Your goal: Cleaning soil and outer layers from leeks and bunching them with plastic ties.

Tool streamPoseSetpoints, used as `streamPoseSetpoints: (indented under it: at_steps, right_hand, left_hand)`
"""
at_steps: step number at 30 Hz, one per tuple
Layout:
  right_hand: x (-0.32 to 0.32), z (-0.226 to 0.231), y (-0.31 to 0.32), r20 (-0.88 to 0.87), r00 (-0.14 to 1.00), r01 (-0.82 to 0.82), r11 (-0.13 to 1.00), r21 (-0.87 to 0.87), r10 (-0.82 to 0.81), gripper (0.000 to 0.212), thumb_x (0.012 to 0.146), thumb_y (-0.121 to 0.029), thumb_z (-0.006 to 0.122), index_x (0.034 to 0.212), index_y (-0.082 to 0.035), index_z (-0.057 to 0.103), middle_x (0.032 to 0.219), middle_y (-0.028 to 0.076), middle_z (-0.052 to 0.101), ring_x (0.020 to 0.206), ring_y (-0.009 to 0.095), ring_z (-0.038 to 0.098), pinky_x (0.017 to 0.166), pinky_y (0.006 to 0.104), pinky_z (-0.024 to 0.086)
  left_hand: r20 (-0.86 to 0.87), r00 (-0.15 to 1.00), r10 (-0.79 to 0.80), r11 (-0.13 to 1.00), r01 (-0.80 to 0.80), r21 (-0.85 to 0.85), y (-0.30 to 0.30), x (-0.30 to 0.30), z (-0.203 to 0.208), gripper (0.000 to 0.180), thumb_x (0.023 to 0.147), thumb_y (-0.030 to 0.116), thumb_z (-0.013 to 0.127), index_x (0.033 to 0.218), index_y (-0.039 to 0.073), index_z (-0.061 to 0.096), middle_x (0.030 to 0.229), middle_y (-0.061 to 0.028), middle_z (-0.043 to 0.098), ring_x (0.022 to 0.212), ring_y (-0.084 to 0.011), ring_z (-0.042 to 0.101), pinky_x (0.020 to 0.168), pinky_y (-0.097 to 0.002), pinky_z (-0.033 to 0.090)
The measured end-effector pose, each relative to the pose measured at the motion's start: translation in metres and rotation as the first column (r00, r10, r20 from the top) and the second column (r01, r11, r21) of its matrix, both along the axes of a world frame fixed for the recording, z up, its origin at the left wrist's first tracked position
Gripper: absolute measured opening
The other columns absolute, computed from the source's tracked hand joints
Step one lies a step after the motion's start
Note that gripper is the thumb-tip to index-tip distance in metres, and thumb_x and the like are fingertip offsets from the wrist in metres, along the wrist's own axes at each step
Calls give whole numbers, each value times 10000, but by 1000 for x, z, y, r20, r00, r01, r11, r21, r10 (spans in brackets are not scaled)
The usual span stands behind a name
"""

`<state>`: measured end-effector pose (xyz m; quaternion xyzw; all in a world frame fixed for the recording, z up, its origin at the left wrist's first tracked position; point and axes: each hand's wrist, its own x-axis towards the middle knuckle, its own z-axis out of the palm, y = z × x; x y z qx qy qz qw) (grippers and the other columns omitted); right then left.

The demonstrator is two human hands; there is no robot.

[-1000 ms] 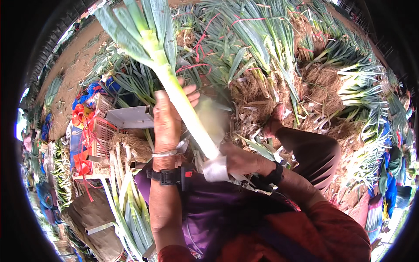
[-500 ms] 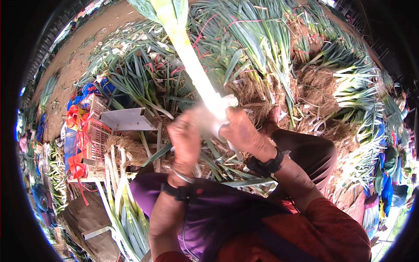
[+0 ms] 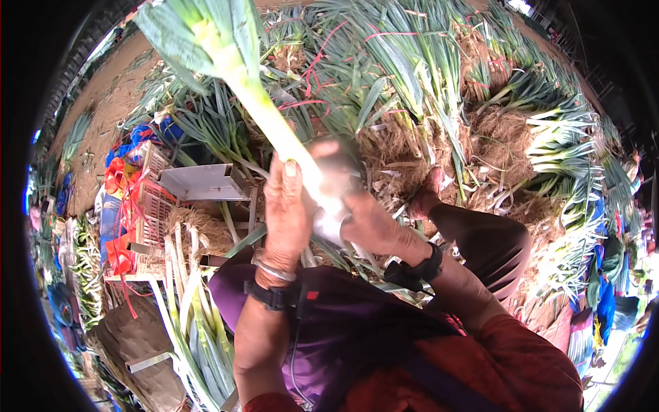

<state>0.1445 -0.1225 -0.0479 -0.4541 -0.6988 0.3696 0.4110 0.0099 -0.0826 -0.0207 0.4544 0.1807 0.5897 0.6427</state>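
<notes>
A thick leek (image 3: 269, 125) slants across the upper middle, its green leaves fanned out at the top left and its white root end low between my hands. My left hand (image 3: 285, 209) is closed on the lower white shaft, thumb pointing up along it. Beside the root end, on its other side, is my right hand (image 3: 376, 223); its fingers are smeared by motion, so their grip is unclear. Something pale and blurred shows under the root end, between the two hands.
Several trimmed leeks (image 3: 199, 323) lie at my lower left, beside a metal channel piece (image 3: 206, 182) and a plastic crate (image 3: 152, 206) with red ribbon. Heaped leeks with roots (image 3: 498, 137) spread ahead and right. My bare foot (image 3: 427, 194) rests near them.
The leek has tipped further left and come lower, showing more of its leaves. My left hand has gone from blurred to sharp, now upright along the shaft. My right hand has shifted slightly lower.
</notes>
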Motion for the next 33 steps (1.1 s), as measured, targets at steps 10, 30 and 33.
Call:
streamPoseSetpoints:
  at_steps: [10, 30, 33]
  right_hand:
    - [-18, 1, 6, -49, 995, 91, 980, 179, -84, 298, 712, 12, 605, 991, 86, 529, 836, 211, 599, 756, 275, 628, 654, 360, 488]
    - [-8, -14, 8, -6, 994, 110, 977, 181, -111, 324, 687, -17, 636, 971, 92, 525, 818, 262, 573, 779, 421, 596, 666, 421, 478]
    - [3, -14, 16, 9, 999, 31, 993, 116, -33, 305, 684, -16, 637, 955, 83, 540, 825, 251, 579, 779, 413, 598, 671, 414, 477]
  left_hand:
    - [-54, 904, 424, 902, -417, 113, 2, -14, -7, 295, 863, 10, 608, 1158, 5, 587, 1033, -59, 640, 949, -133, 603, 852, -276, 497]
    - [-251, 912, 325, 939, -281, 196, -15, -17, 1, 156, 768, -54, 691, 839, 33, 582, 825, 15, 568, 789, -78, 530, 760, -240, 450]
    - [-624, 775, 100, 888, 213, 407, -18, -35, 16, 191, 710, -77, 710, 801, 38, 587, 774, -4, 578, 751, -108, 546, 724, -244, 461]
